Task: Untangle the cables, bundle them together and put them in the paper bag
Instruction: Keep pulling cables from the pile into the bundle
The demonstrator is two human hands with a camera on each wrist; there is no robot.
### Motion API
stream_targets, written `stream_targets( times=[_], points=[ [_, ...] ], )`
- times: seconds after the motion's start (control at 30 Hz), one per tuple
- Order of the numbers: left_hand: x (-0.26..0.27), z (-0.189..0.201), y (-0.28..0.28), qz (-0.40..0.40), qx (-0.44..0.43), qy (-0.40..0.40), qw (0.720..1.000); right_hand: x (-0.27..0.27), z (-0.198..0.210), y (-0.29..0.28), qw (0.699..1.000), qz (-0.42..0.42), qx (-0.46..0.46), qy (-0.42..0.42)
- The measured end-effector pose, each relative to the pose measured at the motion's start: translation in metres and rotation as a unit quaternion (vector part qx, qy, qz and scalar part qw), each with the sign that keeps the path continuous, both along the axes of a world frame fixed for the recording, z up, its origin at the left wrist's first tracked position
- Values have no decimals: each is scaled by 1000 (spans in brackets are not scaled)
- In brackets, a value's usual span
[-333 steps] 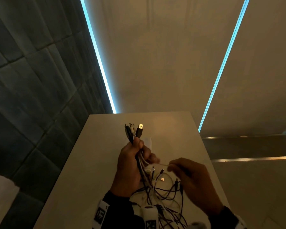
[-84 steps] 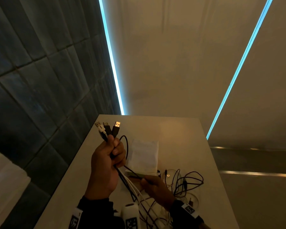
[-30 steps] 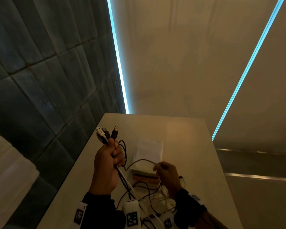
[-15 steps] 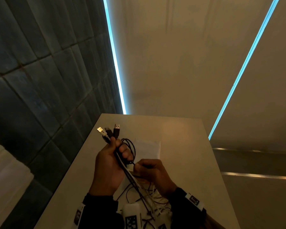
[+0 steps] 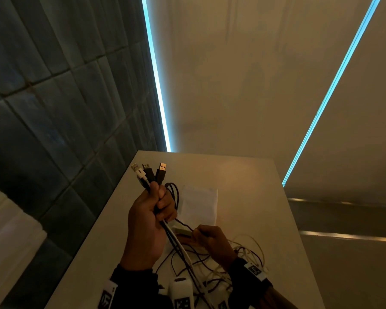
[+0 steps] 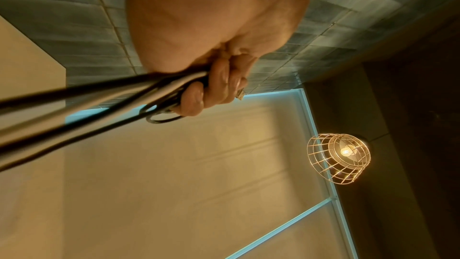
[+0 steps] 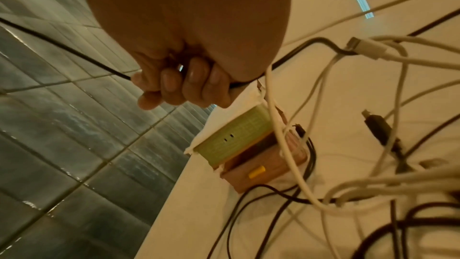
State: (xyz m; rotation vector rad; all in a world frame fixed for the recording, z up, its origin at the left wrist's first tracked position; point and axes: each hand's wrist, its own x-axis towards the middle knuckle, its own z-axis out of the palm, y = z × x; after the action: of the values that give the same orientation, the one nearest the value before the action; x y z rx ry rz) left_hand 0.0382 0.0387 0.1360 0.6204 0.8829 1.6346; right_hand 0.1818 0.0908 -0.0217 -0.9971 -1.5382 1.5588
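My left hand (image 5: 151, 216) is raised above the table and grips a bundle of black and white cables (image 5: 172, 237), their USB plugs (image 5: 149, 173) sticking up out of the fist. A black loop (image 5: 173, 192) hangs beside its fingers. The left wrist view shows the same fist (image 6: 214, 84) closed round the cables (image 6: 99, 105). My right hand (image 5: 206, 238) sits lower right and pinches a thin black cable (image 5: 183, 223) that runs up to the left hand; its fingers (image 7: 184, 84) are curled on that black cable (image 7: 74, 50). A white paper bag (image 5: 200, 202) lies flat behind the hands.
Loose tangled black and white cables (image 5: 239, 262) lie on the pale table (image 5: 243, 179) near my right wrist. A green and brown box (image 7: 248, 145) sits under the bag's near end. A dark tiled wall (image 5: 54, 108) runs along the table's left edge.
My right hand has drawn down and to the right, away from the left fist, pulling the black cable taut. The left hand keeps its grip on the bundle.
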Motion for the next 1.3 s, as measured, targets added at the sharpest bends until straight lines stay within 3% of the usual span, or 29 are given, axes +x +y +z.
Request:
stream_targets(
  times=[0.27,0.37,0.43,0.5,0.67,0.77,0.93,1.3],
  points=[
    [-4,3,-3,19,0,25,999,14,-56,9,990,-41,35,-132],
    [-5,-7,-2,36,-27,32,998,16,-49,16,979,-103,-10,-179],
    [-8,-14,0,47,-51,49,996,15,-25,20,975,-158,-35,-150],
    [-10,-20,4,53,-86,65,993,13,11,21,981,-180,-40,-59],
    [5,-30,6,45,-166,80,982,1,100,1,989,-85,-6,119],
    [11,-25,6,23,-163,63,984,-4,119,-16,988,4,5,156],
    [8,-8,5,-5,-75,-70,995,-1,97,-25,990,64,-48,115],
    [8,-11,1,-1,-7,-32,999,2,52,-8,998,42,2,52]
  ],
)
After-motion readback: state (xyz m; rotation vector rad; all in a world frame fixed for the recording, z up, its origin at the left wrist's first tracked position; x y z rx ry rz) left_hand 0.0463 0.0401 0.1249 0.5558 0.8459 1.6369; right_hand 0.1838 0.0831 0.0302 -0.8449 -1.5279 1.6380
